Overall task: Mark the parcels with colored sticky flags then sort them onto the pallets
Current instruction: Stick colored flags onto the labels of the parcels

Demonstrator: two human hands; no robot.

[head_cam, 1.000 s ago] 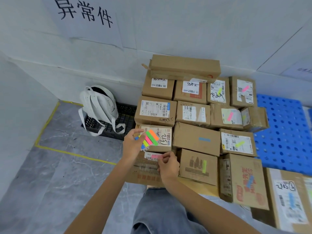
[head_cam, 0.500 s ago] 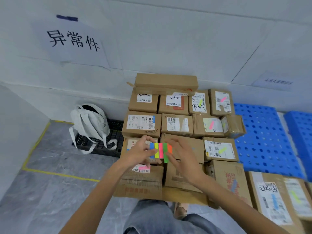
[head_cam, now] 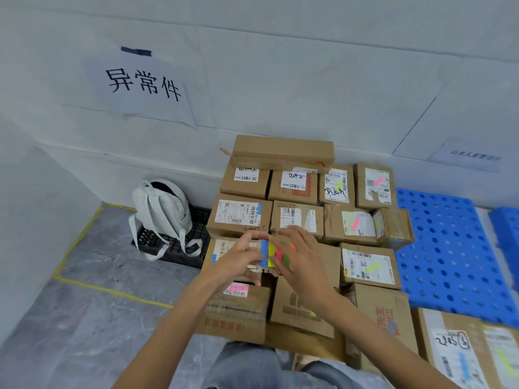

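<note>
Head view: left hand (head_cam: 238,262) fingers (head_cam: 250,237) pinch a pad of colored sticky flags (head_cam: 266,252); right hand (head_cam: 302,261) fingers (head_cam: 283,234) lie straight across it, above stacked parcels (head_cam: 241,217) left of a blue pallet (head_cam: 449,248).

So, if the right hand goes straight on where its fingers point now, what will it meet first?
The pad of coloured paper sticky flags, which the left hand pinches just ahead of the right hand. The right fingers may be touching it; depth is unclear.
</note>
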